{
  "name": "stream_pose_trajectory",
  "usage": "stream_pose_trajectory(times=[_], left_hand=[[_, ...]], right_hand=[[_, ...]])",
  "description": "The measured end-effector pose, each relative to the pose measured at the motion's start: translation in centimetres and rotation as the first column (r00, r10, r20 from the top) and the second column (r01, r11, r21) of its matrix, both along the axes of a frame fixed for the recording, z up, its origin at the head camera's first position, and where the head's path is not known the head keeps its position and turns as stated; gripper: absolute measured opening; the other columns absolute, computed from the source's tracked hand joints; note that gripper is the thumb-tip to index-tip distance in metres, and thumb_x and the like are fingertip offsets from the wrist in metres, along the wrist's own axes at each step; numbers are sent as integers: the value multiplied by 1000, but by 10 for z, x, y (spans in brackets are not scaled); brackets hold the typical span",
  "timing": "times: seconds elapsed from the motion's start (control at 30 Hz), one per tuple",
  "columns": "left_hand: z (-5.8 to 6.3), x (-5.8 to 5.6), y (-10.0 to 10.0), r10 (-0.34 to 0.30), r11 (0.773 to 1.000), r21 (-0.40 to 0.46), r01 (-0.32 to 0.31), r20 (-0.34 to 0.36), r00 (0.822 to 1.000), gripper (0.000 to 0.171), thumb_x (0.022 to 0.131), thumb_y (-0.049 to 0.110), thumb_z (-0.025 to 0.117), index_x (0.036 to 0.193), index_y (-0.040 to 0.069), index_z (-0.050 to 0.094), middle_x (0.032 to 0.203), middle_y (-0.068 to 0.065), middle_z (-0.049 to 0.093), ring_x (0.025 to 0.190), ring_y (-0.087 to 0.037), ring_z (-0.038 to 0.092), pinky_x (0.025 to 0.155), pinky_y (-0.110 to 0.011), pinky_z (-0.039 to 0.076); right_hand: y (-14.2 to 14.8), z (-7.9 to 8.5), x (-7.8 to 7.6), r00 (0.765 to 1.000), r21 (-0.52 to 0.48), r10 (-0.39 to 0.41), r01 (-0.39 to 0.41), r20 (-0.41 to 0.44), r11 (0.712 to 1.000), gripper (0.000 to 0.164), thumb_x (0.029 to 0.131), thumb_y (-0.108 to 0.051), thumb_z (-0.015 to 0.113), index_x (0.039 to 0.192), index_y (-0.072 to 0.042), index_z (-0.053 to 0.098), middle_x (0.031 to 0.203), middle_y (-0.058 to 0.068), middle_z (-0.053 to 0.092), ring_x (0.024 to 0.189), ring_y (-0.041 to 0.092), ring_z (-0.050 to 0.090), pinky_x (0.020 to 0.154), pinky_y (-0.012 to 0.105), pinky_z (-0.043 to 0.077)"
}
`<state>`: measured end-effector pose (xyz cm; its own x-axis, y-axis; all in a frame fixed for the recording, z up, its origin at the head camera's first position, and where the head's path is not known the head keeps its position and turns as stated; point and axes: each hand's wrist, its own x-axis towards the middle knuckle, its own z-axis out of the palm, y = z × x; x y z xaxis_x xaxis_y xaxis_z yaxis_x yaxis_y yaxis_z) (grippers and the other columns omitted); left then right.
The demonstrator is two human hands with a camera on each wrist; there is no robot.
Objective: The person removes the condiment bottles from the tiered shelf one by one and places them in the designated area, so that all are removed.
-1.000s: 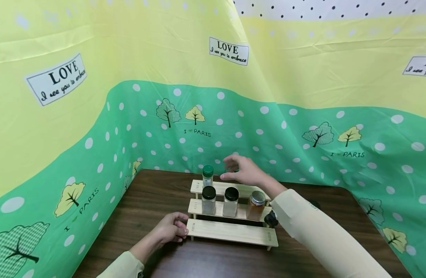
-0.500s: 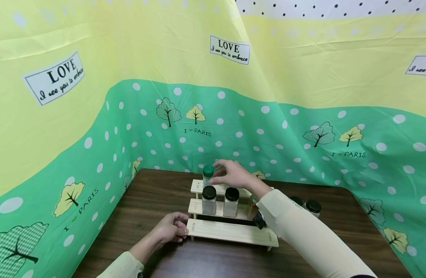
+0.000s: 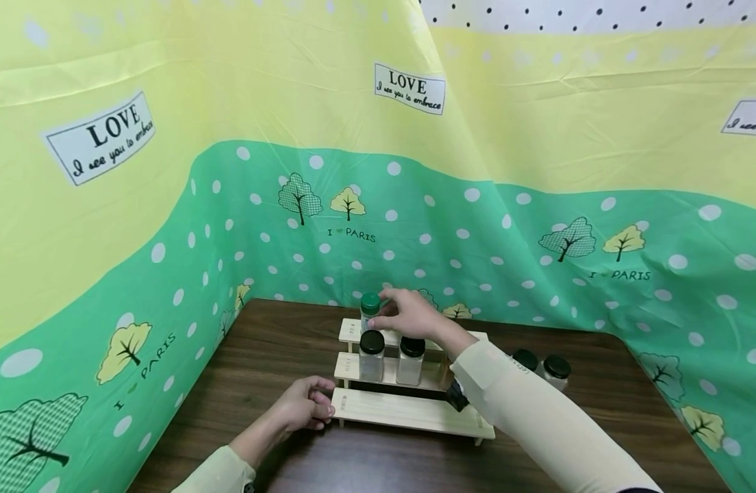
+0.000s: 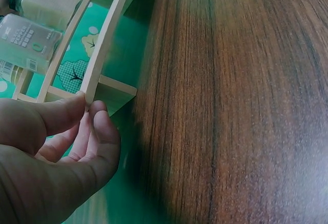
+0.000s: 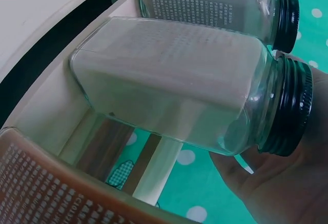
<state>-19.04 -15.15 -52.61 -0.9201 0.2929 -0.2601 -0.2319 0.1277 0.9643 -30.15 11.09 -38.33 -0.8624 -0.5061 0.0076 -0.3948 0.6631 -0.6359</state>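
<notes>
Now your right hand [image 3: 409, 315] is up against the green-capped bottle [image 3: 370, 303], where a second ago it hovered well to the right, over the top tier [image 3: 351, 330]. That puts the bottle within your reach, though I read no lift yet: it stands upright at the left end of that tier. Your thumb crosses the front of its body and a fingertip lies by the cap — whether they really pinch I cannot tell, since the right wrist view is filled by other jars.

Your left hand [image 3: 304, 405] has not shifted; thumb and fingertips pinch the left end of the bottom tier [image 3: 409, 414], which should steady the wooden rack.

As for contents, the left black-capped jar [image 3: 371, 359] and the right black-capped jar [image 3: 410, 363] stand side by side on the middle tier, clear-walled, with something pale and greyish inside. Next to them, the reddish-brown jar [image 5: 66, 193] shows in the right wrist view; your sleeve [image 3: 513, 387] largely covers it from above. Moving that sleeve has also brought two more black-capped jars [image 3: 557, 370] into sight on the table [image 3: 378, 469] — their fill is mostly hidden, as is the green-capped bottle's.
</notes>
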Motion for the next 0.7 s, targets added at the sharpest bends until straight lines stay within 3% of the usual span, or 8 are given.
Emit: stream_pose_trajectory(times=[0.17,0.4,0.7], left_hand=[[-1,0,0,1,1000,4,-1,-1,1000,52,86,-12,71,133,-9,50,90,-10,60,72,-21,65,60,-30,58],[-1,1,1,7,1000,10,-7,2,1000,52,85,-13,70,133,-9,50,90,-10,60,72,-21,65,60,-29,57],[-1,0,2,8,1000,13,-8,6,1000,52,85,-13,71,132,-8,51,90,-10,60,72,-21,65,60,-28,58]], right_hand=[[-1,-1,0,1000,-1,11,-11,-12,1000,43,91,-36,79,125,-14,65,105,-1,75,96,12,70,87,38,59],[-2,1,2,1000,-3,9,-9,-14,1000,37,91,-35,79,119,-15,67,102,-1,74,93,12,69,83,37,58],[5,8,5,999,-64,30,-32,-26,997,20,92,-32,78,97,-17,65,100,-2,73,88,11,68,77,34,55]])
